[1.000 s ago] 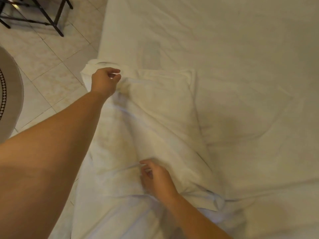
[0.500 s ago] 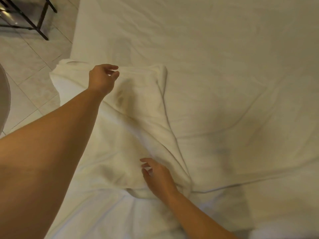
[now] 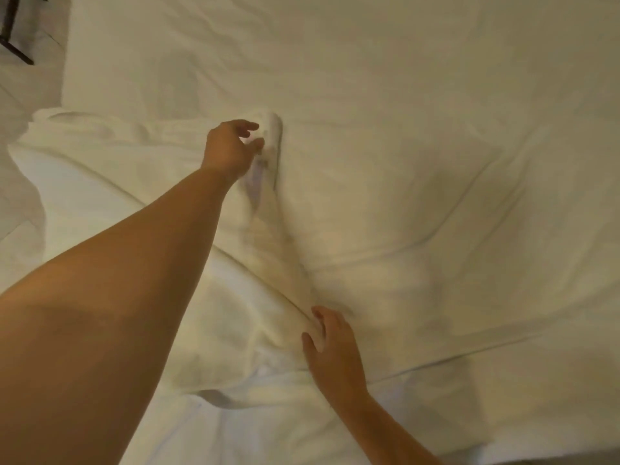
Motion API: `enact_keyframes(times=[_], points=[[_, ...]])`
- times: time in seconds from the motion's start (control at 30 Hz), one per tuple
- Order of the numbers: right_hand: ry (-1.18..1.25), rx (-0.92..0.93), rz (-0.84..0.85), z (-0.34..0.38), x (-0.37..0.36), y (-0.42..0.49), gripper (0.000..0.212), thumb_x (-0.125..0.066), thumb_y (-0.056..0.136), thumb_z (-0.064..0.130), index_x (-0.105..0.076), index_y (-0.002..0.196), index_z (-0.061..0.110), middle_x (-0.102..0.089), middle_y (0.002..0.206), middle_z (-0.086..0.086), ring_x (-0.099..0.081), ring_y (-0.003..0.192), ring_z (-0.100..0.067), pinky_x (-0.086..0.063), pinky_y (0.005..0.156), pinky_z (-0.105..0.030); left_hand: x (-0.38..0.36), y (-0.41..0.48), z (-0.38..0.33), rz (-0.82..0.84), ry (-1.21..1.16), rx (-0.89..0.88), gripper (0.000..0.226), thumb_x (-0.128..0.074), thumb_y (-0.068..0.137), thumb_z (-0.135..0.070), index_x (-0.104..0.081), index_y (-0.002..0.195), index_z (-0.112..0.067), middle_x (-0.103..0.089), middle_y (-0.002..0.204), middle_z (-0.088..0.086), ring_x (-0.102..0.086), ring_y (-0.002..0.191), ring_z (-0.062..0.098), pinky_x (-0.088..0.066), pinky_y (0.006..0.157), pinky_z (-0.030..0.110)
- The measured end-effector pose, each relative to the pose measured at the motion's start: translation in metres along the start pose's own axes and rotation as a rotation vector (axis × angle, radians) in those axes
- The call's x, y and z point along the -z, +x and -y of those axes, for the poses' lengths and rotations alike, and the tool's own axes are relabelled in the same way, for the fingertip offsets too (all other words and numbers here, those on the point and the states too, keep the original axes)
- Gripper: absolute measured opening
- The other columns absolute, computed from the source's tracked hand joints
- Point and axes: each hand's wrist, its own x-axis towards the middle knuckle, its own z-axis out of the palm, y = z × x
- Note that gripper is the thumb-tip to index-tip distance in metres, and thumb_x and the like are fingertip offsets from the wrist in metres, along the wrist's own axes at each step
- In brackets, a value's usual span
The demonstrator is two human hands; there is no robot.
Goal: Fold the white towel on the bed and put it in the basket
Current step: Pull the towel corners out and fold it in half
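The white towel (image 3: 110, 156) lies rumpled on the left part of the bed (image 3: 436, 129), and its left side hangs over the bed's edge. My left hand (image 3: 231, 149) reaches far out and pinches the towel's far right corner, which is bunched into a small roll. My right hand (image 3: 332, 347) is close to me and grips the near end of the same edge. That edge runs as a raised ridge between the two hands. No basket is in view.
The white bed sheet is creased, with long wrinkles to the right of the towel. Tiled floor (image 3: 20, 95) shows at the far left. A black metal furniture leg (image 3: 13, 38) stands on it in the top left corner.
Both hands have shifted right across the bed, carrying the towel's right edge with them. My left hand went from the far edge's middle to its right corner. Less floor shows.
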Motion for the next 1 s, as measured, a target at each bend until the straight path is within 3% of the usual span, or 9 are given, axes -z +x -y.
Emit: enact_keyframes(times=[0.1, 0.2, 0.27, 0.33, 0.4, 0.5, 0.7, 0.83, 1.0], points=[[0.08, -0.152, 0.109, -0.016, 0.004, 0.004, 0.055, -0.067, 0.082, 0.042, -0.049, 0.133, 0.028, -0.059, 0.122, 0.012, -0.058, 0.107, -0.009, -0.051, 0.094, -0.031, -0.027, 0.021, -0.009, 0.099, 0.151, -0.012, 0.061, -0.077, 0.089, -0.038, -0.057, 0.145, -0.022, -0.057, 0.145, 0.009, -0.055, 0.133, 0.026, -0.044, 0.11, 0.034], [0.17, -0.239, 0.186, -0.033, 0.006, 0.006, 0.051, -0.069, 0.074, 0.046, -0.052, 0.121, 0.033, -0.065, 0.107, 0.015, -0.063, 0.096, -0.008, -0.054, 0.086, -0.033, -0.048, 0.034, -0.013, 0.13, 0.361, 0.031, 0.082, -0.079, 0.083, -0.051, -0.043, 0.15, -0.021, -0.047, 0.148, 0.013, -0.048, 0.135, 0.037, -0.043, 0.109, 0.048], [0.18, -0.279, 0.272, -0.041, 0.009, 0.005, 0.049, -0.069, 0.072, 0.047, -0.053, 0.117, 0.035, -0.067, 0.099, 0.014, -0.065, 0.09, -0.009, -0.053, 0.079, -0.03, -0.059, 0.035, -0.014, 0.06, 0.481, 0.078, 0.079, -0.079, 0.082, -0.051, -0.044, 0.144, -0.016, -0.05, 0.143, 0.013, -0.05, 0.131, 0.04, -0.047, 0.103, 0.052], [0.159, -0.288, 0.387, -0.046, 0.014, 0.006, 0.05, -0.067, 0.07, 0.05, -0.059, 0.115, 0.03, -0.069, 0.098, 0.01, -0.065, 0.088, -0.013, -0.052, 0.075, -0.031, -0.064, 0.039, -0.015, -0.012, 0.529, 0.14, 0.058, -0.074, 0.088, -0.038, -0.053, 0.134, -0.01, -0.059, 0.136, 0.015, -0.056, 0.127, 0.04, -0.049, 0.099, 0.048], [0.168, -0.275, 0.479, -0.051, 0.019, 0.009, 0.046, -0.068, 0.07, 0.05, -0.067, 0.107, 0.023, -0.071, 0.09, 0.004, -0.067, 0.082, -0.015, -0.054, 0.072, -0.035, -0.065, 0.044, -0.017, -0.034, 0.475, 0.198, 0.04, -0.067, 0.092, -0.028, -0.063, 0.125, -0.005, -0.066, 0.128, 0.018, -0.063, 0.12, 0.041, -0.052, 0.096, 0.044], [0.218, -0.267, 0.547, -0.054, 0.027, 0.011, 0.042, -0.073, 0.069, 0.045, -0.07, 0.103, 0.02, -0.074, 0.087, 0.0, -0.069, 0.08, -0.017, -0.056, 0.072, -0.039, -0.056, 0.05, -0.026, -0.09, 0.369, 0.185, 0.032, -0.062, 0.093, -0.027, -0.069, 0.116, -0.005, -0.069, 0.123, 0.019, -0.065, 0.116, 0.042, -0.052, 0.096, 0.041], [0.361, -0.326, 0.61, -0.057, 0.049, 0.013, 0.051, -0.083, 0.066, 0.043, -0.062, 0.109, 0.023, -0.073, 0.102, -0.001, -0.071, 0.093, -0.018, -0.059, 0.081, -0.041, -0.038, 0.058, -0.05, -0.168, 0.161, 0.213, 0.028, -0.056, 0.09, -0.026, -0.07, 0.107, -0.008, -0.073, 0.114, 0.015, -0.069, 0.108, 0.035, -0.055, 0.098, 0.039], [0.453, -0.35, 0.754, -0.055, 0.061, 0.011, 0.064, -0.086, 0.07, 0.033, -0.057, 0.127, 0.03, -0.072, 0.117, 0.012, -0.069, 0.105, -0.006, -0.058, 0.093, -0.035, -0.025, 0.052, -0.055, -0.267, 0.094, 0.196, 0.026, -0.051, 0.093, -0.028, -0.069, 0.101, -0.011, -0.072, 0.116, 0.013, -0.066, 0.11, 0.033, -0.053, 0.095, 0.035], [0.175, -0.254, 0.567, -0.059, 0.073, 0.004, 0.045, -0.068, 0.076, 0.022, -0.065, 0.12, 0.03, -0.071, 0.106, 0.013, -0.067, 0.095, -0.006, -0.058, 0.082, -0.029, 0.007, 0.055, -0.049, -0.403, -0.023, 0.197, 0.017, -0.051, 0.089, -0.035, -0.061, 0.084, -0.023, -0.073, 0.104, 0.005, -0.069, 0.099, 0.026, -0.055, 0.091, 0.033]])
